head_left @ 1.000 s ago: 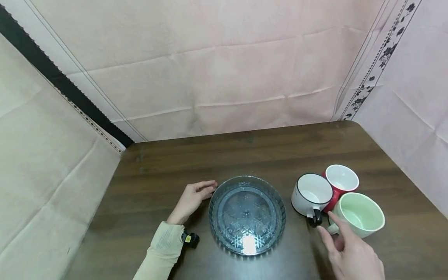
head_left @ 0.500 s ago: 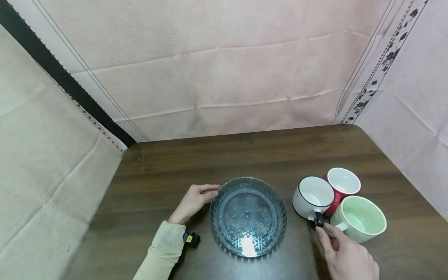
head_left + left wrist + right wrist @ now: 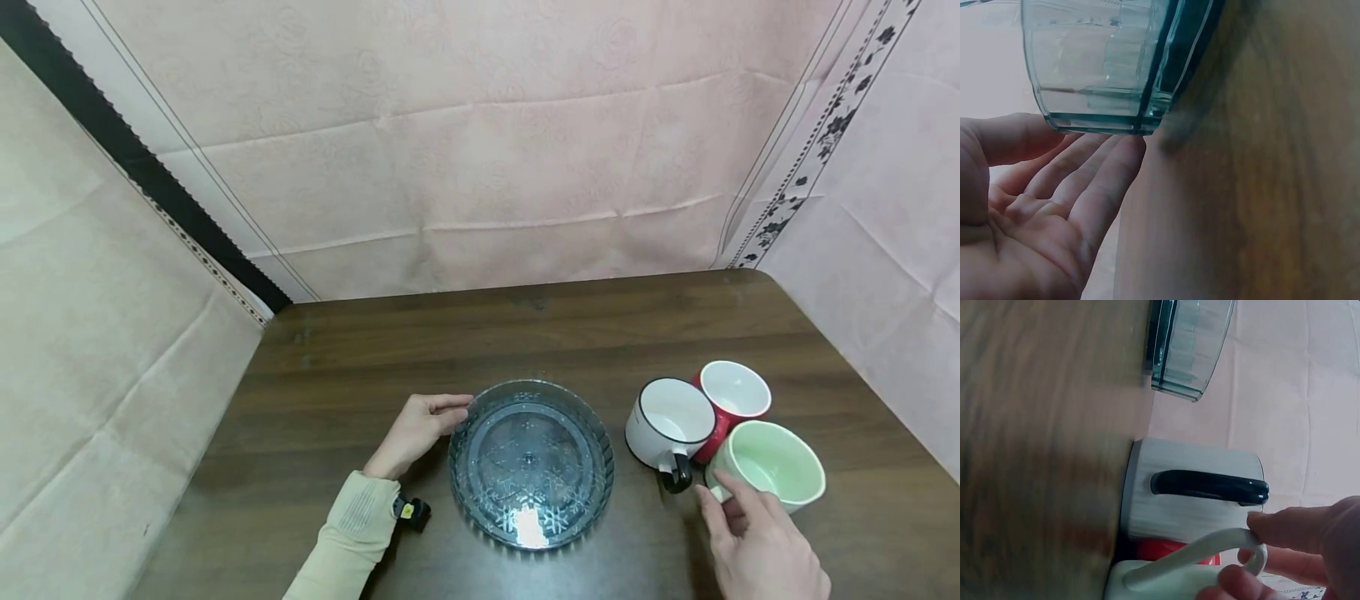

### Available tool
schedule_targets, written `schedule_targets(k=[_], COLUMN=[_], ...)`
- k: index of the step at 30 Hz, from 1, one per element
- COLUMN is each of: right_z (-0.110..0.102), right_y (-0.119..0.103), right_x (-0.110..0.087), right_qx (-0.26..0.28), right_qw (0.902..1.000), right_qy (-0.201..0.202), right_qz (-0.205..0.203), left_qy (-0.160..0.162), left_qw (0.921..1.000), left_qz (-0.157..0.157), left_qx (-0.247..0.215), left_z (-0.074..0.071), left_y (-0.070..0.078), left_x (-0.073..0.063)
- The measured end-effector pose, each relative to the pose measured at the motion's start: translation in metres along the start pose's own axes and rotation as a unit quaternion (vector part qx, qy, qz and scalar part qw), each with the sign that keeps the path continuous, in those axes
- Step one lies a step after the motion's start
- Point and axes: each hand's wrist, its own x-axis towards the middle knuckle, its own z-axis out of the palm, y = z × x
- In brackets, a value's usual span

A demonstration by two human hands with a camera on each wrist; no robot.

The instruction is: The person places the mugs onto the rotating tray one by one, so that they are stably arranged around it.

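A round blue-tinted glass dish (image 3: 528,458) with a scalloped rim stands on the wooden table. My left hand (image 3: 422,429) is at its left side, fingers fairly straight; in the left wrist view the fingertips (image 3: 1130,149) touch the glass wall. Three mugs stand close together on the right. My right hand (image 3: 761,537) is at the pale green mug (image 3: 776,462), and in the right wrist view thumb and fingers pinch its handle (image 3: 1194,553). Beside it are a white mug (image 3: 670,421) with a black handle (image 3: 1210,485) and a red mug (image 3: 735,390) with a white inside.
The brown wooden table (image 3: 390,342) has rounded far corners. Pale cloth (image 3: 480,167) hangs behind it, and more cloth (image 3: 885,250) hangs at the sides. A small black device (image 3: 412,513) is strapped to the left wrist.
My right hand has shifted from the white mug's black handle to the green mug's handle on its right. The left hand stays at the dish, which has barely moved.
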Motion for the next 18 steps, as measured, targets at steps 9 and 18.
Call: schedule_targets(k=[9,18], right_z=[-0.0023,-0.0001], right_y=[0.0019,0.0063], right_x=[0.0028,-0.0012], right_qx=[-0.003,0.019], right_qw=[0.9998,0.9996], right_qy=[-0.017,0.02], right_qz=[0.006,-0.004], left_qy=[-0.002,0.003], left_qw=[1.0,1.0], left_qz=[0.007,0.006], left_qx=[-0.004,0.004], left_z=[0.0009,0.0013], left_y=[-0.0014,-0.0023], left_x=[0.0008,0.0011])
